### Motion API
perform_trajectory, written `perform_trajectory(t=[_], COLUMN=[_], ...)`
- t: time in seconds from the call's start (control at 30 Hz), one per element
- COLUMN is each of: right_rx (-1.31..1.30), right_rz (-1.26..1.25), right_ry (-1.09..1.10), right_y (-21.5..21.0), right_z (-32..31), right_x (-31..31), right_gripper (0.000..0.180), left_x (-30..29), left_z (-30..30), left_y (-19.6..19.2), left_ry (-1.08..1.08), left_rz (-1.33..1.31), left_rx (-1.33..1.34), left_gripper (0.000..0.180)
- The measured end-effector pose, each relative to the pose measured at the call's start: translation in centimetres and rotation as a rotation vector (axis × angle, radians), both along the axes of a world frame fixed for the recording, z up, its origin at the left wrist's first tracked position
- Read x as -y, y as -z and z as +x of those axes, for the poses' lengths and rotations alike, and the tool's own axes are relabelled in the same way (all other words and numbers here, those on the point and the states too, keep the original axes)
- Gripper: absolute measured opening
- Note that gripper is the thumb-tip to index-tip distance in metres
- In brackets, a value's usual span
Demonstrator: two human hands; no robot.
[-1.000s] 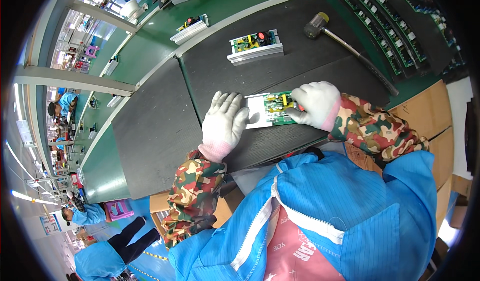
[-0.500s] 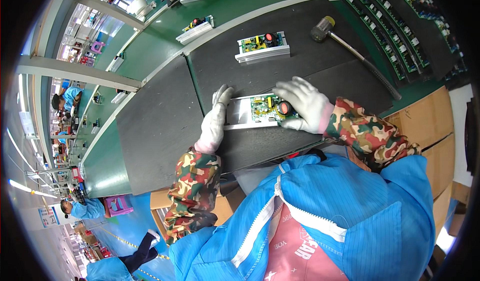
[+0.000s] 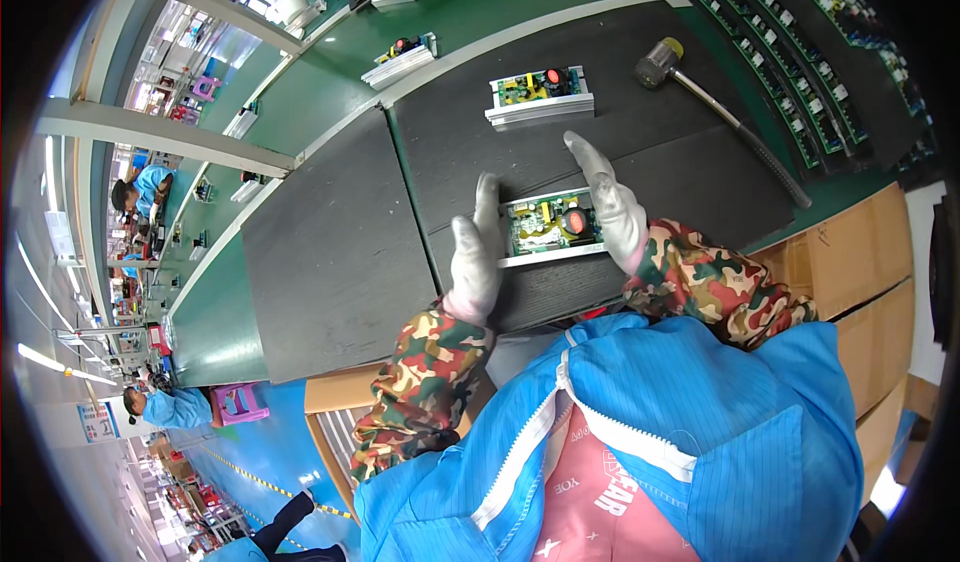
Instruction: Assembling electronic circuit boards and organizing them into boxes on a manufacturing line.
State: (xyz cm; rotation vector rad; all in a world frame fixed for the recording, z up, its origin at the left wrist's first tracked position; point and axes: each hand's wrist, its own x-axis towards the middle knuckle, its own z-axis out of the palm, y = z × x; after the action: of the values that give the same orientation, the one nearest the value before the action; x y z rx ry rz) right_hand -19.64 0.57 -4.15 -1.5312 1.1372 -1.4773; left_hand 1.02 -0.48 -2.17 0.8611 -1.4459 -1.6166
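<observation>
A green circuit board [image 3: 540, 230] with yellow parts and a round black part with a red top sits in a silver metal channel [image 3: 556, 256] on the black mat. My left hand [image 3: 477, 262], in a whitish glove, stands upright at the channel's left end, fingers stretched and thumb apart. At the other end my gloved right hand [image 3: 615, 210] has its fingers extended upward and its palm against or very near the end. Neither hand's fingers wrap round the assembly. Whether both palms touch it is partly hidden.
Beyond my hands lies a similar board assembly [image 3: 540, 97] on the black mat [image 3: 330, 262]. A mallet [image 3: 660, 62] rests at the far right, handle pointing toward me. Rows of boards [image 3: 770, 72] stand behind it. Cardboard boxes [image 3: 850, 242] are at right; co-workers sit at far left.
My left hand has moved right along with the channel's left end. The bare metal beside the board is now covered, so board and channel ends nearly line up. My right fingers have lifted off the board.
</observation>
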Motion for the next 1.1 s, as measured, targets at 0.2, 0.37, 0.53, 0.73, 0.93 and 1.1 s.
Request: perform_trajectory(t=[0.2,0.37,0.53,0.73,0.93,1.1], right_rx=[-0.020,0.779,-0.210,-0.731,-0.744,-0.807], right_rz=[-0.052,0.048,0.091,-0.190,-0.132,-0.239], right_ry=[-0.043,-0.566,-0.081,0.117,0.115,0.076], right_y=[2.0,3.4,-3.4,-3.1,-2.1,-2.0], right_z=[-0.1,-1.6,-5.7,-3.4,-2.2,-2.4], right_x=[1.0,2.1,-2.1,-5.2,-5.0,-4.3], right_gripper=[0.068,0.073,0.075,0.050,0.037,0.033], left_x=[-0.3,0.8,0.3,-1.7,-1.8,-1.1], left_z=[-1.7,0.0,3.7,2.7,2.3,1.8], left_y=[-2.4,-1.2,-2.8,-2.3,-1.6,-2.7], left_ry=[-0.062,-0.108,-0.079,-0.151,-0.211,-0.162], left_rz=[0.054,0.074,-0.940,-1.050,-1.013,-1.063], left_rx=[-0.056,-0.100,0.732,0.942,0.890,0.877], left_gripper=[0.102,0.091,0.081,0.042,0.030,0.030])
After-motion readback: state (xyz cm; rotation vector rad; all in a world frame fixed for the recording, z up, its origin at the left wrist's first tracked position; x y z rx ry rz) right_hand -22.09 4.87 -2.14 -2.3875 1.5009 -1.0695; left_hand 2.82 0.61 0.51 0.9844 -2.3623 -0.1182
